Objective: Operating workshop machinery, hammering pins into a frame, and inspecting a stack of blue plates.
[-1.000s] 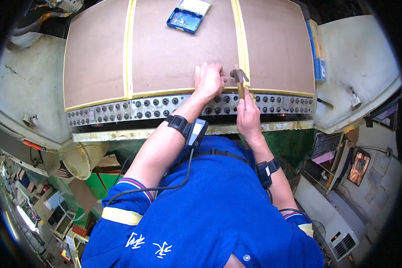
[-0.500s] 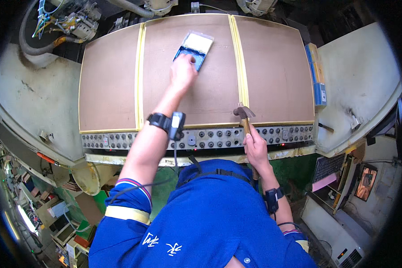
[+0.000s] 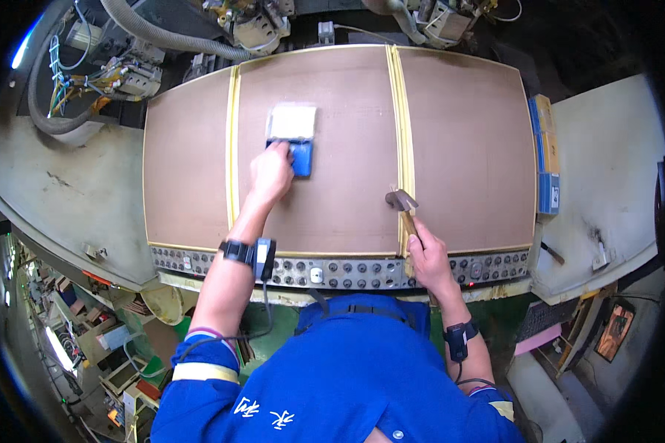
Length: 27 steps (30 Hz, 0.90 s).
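A small blue plastic box (image 3: 303, 160) with a clear lid folded back is over the middle brown panel (image 3: 332, 214). My left hand (image 3: 271, 173) is closed at the box's left side, its fingertips on the edge near the hinge; whether they also pinch something inside is hidden. Lower right, my right hand (image 3: 430, 260) wraps round the wooden handle of a claw hammer (image 3: 401, 200). The hammer's head is up over the yellow strip (image 3: 403, 133) that divides the middle panel from the right one. Part of the handle runs below my fist.
A metal rail (image 3: 332, 274) with rows of round dark fittings lines the panels' near edge. Blue and yellow cartons (image 3: 547, 159) stand along the right edge. Machine heads (image 3: 255, 29) and grey hoses (image 3: 162, 33) line the back. Pale metal surfaces flank both sides.
The blue box has come left and nearer across the panel with my left hand, and turned from slanted to nearly straight. My right hand keeps the hammer near the same strip. The whole view has shifted.
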Available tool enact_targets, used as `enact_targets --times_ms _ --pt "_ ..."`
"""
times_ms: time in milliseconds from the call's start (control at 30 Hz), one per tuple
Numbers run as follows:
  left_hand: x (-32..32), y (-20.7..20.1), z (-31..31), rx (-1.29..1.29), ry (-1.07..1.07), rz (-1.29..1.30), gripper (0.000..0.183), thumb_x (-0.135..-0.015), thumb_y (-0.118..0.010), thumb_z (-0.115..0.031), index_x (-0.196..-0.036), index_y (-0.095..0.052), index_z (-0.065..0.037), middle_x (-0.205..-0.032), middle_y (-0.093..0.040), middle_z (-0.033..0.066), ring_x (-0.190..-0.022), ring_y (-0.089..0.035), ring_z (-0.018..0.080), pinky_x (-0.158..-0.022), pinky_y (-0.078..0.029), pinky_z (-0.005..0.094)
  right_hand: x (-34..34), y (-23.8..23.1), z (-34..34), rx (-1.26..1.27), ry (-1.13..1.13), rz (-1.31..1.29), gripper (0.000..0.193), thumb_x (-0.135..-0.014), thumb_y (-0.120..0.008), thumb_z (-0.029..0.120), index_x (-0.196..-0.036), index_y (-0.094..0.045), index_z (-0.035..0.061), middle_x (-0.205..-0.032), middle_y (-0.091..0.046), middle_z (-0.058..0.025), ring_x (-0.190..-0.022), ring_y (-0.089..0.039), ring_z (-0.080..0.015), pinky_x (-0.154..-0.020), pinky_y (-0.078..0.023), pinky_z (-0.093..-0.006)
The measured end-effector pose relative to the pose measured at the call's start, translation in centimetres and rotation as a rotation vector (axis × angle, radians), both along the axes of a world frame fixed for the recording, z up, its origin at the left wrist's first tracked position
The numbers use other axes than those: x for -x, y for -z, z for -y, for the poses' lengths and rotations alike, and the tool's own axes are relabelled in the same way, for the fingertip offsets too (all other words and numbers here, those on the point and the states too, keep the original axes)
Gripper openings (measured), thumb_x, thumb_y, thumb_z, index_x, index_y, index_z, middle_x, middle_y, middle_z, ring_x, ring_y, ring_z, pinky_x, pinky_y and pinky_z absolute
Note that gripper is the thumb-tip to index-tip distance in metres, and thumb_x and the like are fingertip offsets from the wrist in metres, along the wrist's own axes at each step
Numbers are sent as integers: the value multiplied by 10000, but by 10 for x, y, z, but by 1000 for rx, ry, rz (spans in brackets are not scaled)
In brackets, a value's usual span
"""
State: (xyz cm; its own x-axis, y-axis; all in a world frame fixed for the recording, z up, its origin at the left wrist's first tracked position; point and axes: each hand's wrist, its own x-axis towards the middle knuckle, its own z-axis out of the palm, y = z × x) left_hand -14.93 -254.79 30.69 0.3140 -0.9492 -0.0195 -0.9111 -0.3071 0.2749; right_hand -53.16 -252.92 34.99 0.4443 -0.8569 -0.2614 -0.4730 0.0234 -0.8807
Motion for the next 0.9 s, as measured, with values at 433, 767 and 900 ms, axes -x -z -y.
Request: enact_targets --times_ms 433,767,900 --pt "28 -26 16 229 -483 -1305 230 -949 -649 28 -1168 -614 90 -986 -705 156 -838 -700 198 -778 -600 305 -9 18 35 22 -63 56 486 -968 -612 148 -1372 -527 -109 -1112 -690 -300 -1029 -713 -314 -906 -537 -384" --pt "76 21 235 206 -279 -1203 65 -929 -676 -7 -927 -696 55 -814 -702 92 -703 -671 138 -642 -570 284 -12 32 87 -125 41 129 528 -951 -654 133 -1416 -502 -65 -1163 -704 -257 -1101 -703 -277 -930 -535 -378" --pt "64 39 285 248 -265 -1051 74 -916 -691 -31 -904 -705 41 -788 -701 94 -702 -657 147 -670 -547 293 -21 37 112 -197 115 158 543 -965 -645 141 -1428 -476 -87 -1198 -693 -258 -1144 -684 -264 -958 -524 -365"
